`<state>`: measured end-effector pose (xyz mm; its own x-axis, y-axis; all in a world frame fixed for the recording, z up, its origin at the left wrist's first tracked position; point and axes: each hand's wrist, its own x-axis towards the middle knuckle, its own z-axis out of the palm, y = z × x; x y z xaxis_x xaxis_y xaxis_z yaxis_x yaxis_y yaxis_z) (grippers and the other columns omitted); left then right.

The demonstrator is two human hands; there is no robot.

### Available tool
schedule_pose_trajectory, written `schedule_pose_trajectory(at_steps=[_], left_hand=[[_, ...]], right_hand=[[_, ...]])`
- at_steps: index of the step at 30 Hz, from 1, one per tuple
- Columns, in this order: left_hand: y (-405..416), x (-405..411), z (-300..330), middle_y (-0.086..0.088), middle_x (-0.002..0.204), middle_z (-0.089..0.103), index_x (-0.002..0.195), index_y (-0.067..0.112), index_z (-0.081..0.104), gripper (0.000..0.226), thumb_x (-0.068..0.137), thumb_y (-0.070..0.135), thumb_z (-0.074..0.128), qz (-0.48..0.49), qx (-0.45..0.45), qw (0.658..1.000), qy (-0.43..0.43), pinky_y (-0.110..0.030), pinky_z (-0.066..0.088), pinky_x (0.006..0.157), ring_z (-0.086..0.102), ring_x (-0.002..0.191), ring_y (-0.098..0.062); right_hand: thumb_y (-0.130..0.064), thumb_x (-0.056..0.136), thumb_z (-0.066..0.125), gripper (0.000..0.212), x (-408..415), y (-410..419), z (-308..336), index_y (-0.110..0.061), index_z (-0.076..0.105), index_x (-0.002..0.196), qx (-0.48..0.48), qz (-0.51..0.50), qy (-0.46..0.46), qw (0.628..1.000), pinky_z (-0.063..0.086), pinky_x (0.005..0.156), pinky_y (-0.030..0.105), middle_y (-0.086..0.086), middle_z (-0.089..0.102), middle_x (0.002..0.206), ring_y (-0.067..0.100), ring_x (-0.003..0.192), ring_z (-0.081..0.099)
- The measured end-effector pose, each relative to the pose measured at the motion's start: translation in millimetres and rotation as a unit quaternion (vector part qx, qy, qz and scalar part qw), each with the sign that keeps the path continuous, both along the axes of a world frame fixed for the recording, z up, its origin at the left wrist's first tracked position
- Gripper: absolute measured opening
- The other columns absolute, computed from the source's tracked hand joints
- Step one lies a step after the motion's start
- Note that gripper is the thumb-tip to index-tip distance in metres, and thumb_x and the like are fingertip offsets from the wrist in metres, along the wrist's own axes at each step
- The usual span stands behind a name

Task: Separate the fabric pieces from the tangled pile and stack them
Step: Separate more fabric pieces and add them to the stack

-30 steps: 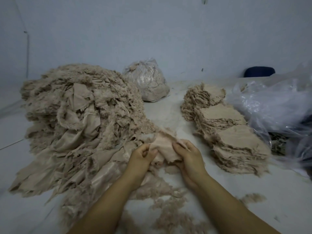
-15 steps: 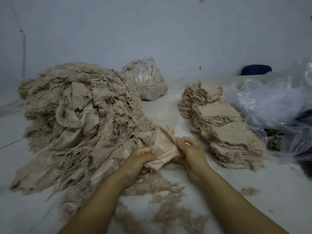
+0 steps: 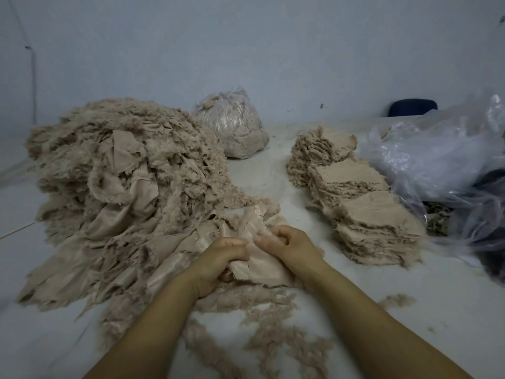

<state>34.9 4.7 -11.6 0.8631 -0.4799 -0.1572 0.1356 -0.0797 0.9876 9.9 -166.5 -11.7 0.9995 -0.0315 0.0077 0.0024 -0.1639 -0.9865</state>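
A tied clear bag [image 3: 232, 124] at the back holds beige scraps; the crumpled plastic bags [image 3: 437, 160] on the right perhaps hold more. Both hands, left [image 3: 218, 261] and right [image 3: 289, 247], grip one fabric piece [image 3: 259, 266] at the edge of the tangled pile [image 3: 117, 181]. Neat stacks [image 3: 355, 198] lie right of it, and loose fluff [image 3: 273, 337] covers the near surface [image 3: 437, 310].

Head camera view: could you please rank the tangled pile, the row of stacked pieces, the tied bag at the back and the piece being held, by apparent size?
1. tangled pile
2. stacked pieces
3. tied bag and held piece: they look alike; the bag lies farther away, so unranked.
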Motion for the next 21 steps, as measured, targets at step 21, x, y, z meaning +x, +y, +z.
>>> schedule_pose_trajectory(at_steps=[21], left_hand=[[17,19,-3,0.002,0.042,0.037,0.061,0.014,0.049,0.035,0.088,0.032,0.061,0.248,-0.094,0.964,-0.021,-0.013,0.023,0.037,0.028,0.036,-0.01]], right_hand=[[-0.025,0.101,0.044,0.043,26,-20,30,-0.017,0.037,0.059,-0.109,-0.26,-0.133,0.95,0.024,0.058,0.032,-0.002,0.039,0.057,0.014,0.056,0.036]])
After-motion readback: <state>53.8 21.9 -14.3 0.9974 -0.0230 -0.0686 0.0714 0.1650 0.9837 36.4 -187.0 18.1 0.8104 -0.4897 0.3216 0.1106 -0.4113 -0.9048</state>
